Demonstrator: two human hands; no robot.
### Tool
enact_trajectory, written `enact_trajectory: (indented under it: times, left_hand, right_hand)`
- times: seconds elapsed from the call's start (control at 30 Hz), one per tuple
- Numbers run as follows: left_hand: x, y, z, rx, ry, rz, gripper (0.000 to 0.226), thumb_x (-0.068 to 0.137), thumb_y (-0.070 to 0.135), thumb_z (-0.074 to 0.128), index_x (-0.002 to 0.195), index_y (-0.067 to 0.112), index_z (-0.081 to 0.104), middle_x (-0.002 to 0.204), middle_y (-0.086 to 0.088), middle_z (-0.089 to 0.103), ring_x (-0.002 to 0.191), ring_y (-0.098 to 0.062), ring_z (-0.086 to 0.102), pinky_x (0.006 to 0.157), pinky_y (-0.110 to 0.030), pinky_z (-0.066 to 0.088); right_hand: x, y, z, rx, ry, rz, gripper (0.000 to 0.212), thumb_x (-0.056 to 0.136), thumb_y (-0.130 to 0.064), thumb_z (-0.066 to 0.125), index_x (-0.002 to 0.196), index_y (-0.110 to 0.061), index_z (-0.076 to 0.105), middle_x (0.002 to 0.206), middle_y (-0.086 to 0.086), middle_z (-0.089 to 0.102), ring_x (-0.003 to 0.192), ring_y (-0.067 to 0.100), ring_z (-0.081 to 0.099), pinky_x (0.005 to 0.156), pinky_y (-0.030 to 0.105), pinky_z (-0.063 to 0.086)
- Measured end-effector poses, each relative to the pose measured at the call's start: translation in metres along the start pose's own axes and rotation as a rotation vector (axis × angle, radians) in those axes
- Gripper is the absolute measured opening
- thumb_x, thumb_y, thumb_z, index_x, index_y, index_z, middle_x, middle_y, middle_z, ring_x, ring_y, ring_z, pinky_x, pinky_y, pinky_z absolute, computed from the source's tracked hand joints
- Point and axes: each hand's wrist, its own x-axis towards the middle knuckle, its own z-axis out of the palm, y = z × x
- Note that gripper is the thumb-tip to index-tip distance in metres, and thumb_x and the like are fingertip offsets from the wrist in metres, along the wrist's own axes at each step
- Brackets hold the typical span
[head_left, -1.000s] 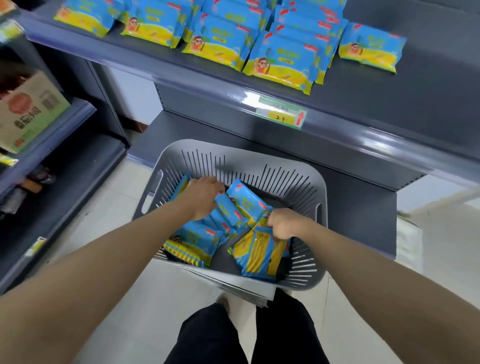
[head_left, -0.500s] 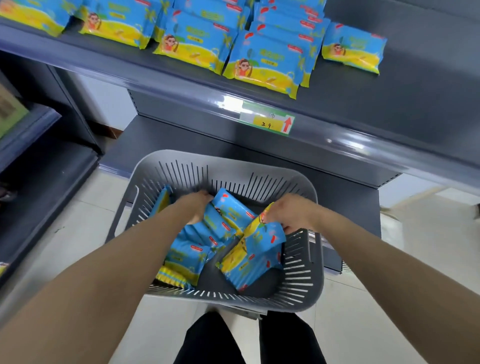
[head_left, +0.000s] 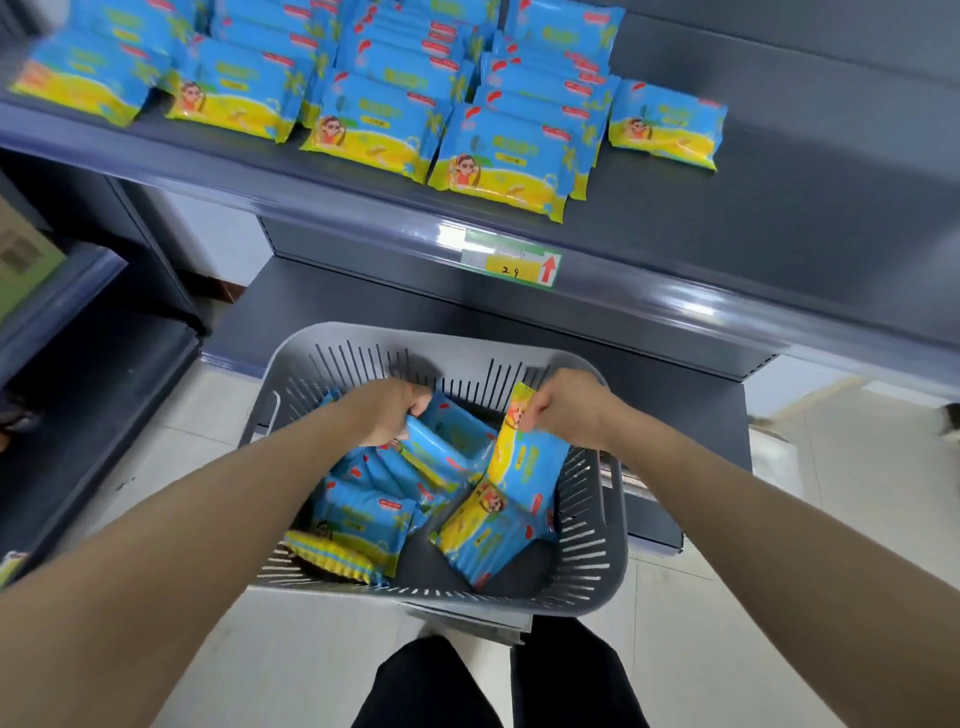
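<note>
A grey slotted basket stands on the floor in front of my legs, holding several blue-and-yellow snack packets. My left hand grips one packet by its end, over the back of the basket. My right hand pinches the top edge of another packet, which hangs upright above the basket's right half. A second packet lies tilted just below it; whether my hand also holds it is unclear.
A dark grey shelf above the basket carries rows of the same packets, with bare room at its right end. A price tag sits on the shelf lip. More shelving stands at left. The floor is pale tile.
Both hands have risen from inside the basket towards its back rim, each lifting a packet. The view has tilted up, showing more of the shelf.
</note>
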Motion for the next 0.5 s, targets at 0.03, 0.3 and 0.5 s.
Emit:
enact_trajectory:
  times: [0.03, 0.3, 0.5]
  left_hand:
    - [-0.007, 0.005, -0.011, -0.002, 0.042, 0.013, 0.025, 0.078, 0.006, 0.066, 0.083, 0.015, 0.042, 0.075, -0.004, 0.051, 0.07, -0.022, 0.049, 0.059, -0.027, 0.032]
    - [-0.058, 0.043, -0.103, -0.036, 0.211, 0.056, 0.027, 0.082, 0.017, 0.064, 0.109, 0.014, 0.062, 0.099, -0.004, 0.061, 0.09, -0.022, 0.054, 0.068, -0.024, 0.033]
    - [-0.08, 0.084, -0.166, -0.116, 0.302, 0.202, 0.015, 0.082, 0.011, 0.067, 0.097, 0.012, 0.064, 0.084, 0.0, 0.059, 0.069, -0.015, 0.051, 0.056, -0.02, 0.037]
  right_hand:
    - [-0.003, -0.006, -0.007, -0.013, 0.01, -0.012, 0.028, 0.092, -0.013, 0.047, 0.099, -0.01, 0.074, 0.106, 0.007, 0.071, 0.099, 0.022, 0.064, 0.085, 0.033, 0.053]
    - [-0.048, -0.043, -0.085, -0.098, 0.219, -0.14, 0.025, 0.083, 0.002, 0.056, 0.104, -0.008, 0.066, 0.104, 0.006, 0.051, 0.099, 0.023, 0.054, 0.07, 0.027, 0.042]
    - [-0.077, -0.034, -0.162, 0.141, 0.458, -0.209, 0.077, 0.079, 0.009, 0.054, 0.143, -0.028, 0.034, 0.132, -0.006, 0.045, 0.086, 0.018, 0.06, 0.063, 0.018, 0.049]
